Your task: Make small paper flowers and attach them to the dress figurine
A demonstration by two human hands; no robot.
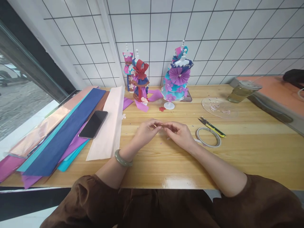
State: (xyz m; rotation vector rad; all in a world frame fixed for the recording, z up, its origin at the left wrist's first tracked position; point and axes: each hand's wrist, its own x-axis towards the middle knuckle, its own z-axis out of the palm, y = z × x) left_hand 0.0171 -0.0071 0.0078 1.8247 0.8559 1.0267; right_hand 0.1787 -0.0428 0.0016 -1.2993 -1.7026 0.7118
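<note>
Above the middle of the wooden table, my left hand and my right hand meet at the fingertips. Both are closed in a pinch, and whatever lies between the fingers is too small to make out. A jade-like bangle circles my left wrist. Right of my right hand lie a roll of tape and yellow-and-black thread snips. A red paper flower and a white paper flower rest beyond my hands.
Crepe paper sheets cover the left side, with a phone on them. Small mannequins in paper dresses stand by the tiled wall. At right are a clear plate and a cup.
</note>
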